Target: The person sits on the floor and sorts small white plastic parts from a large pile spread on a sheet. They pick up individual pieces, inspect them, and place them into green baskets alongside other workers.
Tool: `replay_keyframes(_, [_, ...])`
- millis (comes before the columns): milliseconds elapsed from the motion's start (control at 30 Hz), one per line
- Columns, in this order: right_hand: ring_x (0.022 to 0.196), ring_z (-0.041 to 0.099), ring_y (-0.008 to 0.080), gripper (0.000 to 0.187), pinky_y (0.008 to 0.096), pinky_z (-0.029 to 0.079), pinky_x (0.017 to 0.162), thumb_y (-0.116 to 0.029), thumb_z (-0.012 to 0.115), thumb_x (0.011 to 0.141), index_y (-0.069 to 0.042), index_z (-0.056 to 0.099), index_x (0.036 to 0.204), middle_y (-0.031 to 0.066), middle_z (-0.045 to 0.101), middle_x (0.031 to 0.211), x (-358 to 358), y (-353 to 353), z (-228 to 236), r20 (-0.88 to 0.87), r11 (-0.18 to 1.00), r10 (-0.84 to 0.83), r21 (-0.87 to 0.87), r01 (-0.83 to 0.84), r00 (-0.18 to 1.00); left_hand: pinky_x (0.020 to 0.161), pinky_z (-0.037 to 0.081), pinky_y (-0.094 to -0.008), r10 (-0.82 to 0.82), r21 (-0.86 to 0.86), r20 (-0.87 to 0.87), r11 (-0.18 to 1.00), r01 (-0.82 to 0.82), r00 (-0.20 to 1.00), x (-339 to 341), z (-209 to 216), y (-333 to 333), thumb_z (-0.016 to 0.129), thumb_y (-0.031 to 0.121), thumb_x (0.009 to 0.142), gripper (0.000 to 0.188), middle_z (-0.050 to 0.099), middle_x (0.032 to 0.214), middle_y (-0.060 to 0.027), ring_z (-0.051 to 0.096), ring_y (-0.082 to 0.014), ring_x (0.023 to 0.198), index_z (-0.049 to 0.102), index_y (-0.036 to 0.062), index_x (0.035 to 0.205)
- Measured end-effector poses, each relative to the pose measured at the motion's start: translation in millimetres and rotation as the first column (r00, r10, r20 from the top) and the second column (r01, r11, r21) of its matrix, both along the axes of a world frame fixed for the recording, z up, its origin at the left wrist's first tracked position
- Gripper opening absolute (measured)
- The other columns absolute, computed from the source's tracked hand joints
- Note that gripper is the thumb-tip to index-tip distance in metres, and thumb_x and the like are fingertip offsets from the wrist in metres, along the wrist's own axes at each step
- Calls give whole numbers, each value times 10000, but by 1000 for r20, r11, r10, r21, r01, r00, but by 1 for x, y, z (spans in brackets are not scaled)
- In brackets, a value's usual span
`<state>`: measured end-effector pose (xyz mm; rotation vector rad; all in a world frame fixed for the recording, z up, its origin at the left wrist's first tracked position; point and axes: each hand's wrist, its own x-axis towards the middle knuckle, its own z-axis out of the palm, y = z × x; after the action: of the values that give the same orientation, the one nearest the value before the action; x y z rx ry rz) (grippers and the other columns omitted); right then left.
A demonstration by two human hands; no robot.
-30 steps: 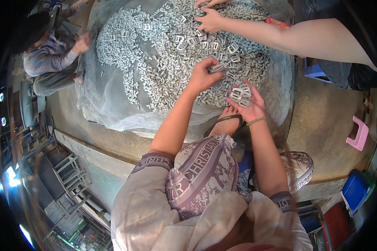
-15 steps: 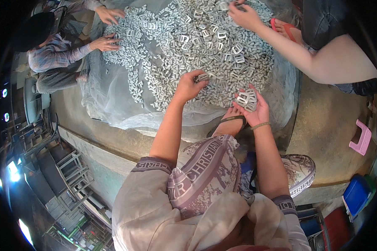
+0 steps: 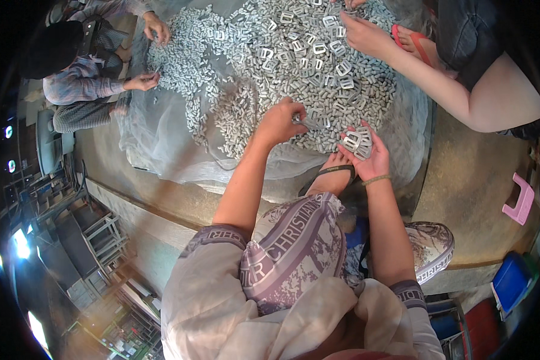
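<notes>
A wide pile of small grey cylindrical pellets lies before me, with flat metal slide buckles scattered over it. My left hand is at the near part of the pile, thumb and fingers closed on a metal buckle, partly hidden by the fingers. Just beyond these fingertips, more buckles rest on the pellets. Palm up at the pile's near right edge, my right hand holds several fanned-out metal buckles between thumb and fingers.
Translucent sheeting lies under the pile. At the far left a co-worker's hands are by the pellets; another person's hand reaches in from the far right. My sandaled foot is beside my right hand. A pink stool stands on the right.
My left hand has shifted slightly right and its fingers curl more over the pile. The co-worker's hands at left have drawn back from the pellets. My right hand still holds its buckles.
</notes>
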<state>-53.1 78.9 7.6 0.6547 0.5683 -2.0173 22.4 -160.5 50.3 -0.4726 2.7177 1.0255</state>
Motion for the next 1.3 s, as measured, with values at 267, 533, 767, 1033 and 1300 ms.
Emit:
replay_keyframes(267, [1067,505,369,357,556,409,892,-276,415,913,-133,436,1239,153,516,1154,-1,-5,2,-10,999,0,-32,-1,1000,630,495,-390,11,-230,-31,973,-18,999,-10,-16,52,721,89,614,384,503,919,-101,586,-305,831,513,97,937])
replay_keyframes(533, [1080,504,324,367,516,387,922,-270,427,900,-107,458,1228,134,535,1136,0,-10,0,-16,999,-28,-45,28,999,765,473,-309,145,606,-146,795,-28,979,-17,-19,42,735,122,610,322,588,828,-68,603,-236,803,611,94,906])
replay_keyframes(767, [1130,452,211,426,357,323,981,-269,419,900,-21,453,1244,95,492,1200,7,-69,40,-323,930,-170,259,260,931,970,324,-334,449,798,-291,601,-45,845,-42,-32,92,600,235,798,342,500,1147,-109,466,-249,1069,547,78,1098])
replay_keyframes(1033, [1292,251,237,595,333,230,1036,-151,487,878,20,211,1376,147,207,1419,3,-84,91,-780,872,338,470,137,526,870,388,-558,522,736,524,-675,-49,673,-49,-8,76,396,497,876,462,530,1135,-180,502,-367,1030,487,129,1141])
replay_keyframes(1300, [1120,448,214,475,327,366,902,-202,543,863,-47,399,1288,104,412,1301,-36,28,75,-580,713,290,661,232,761,816,428,-486,675,836,421,-549,30,606,-169,78,0,339,554,860,590,532,1054,-150,523,-320,940,493,45,1116])
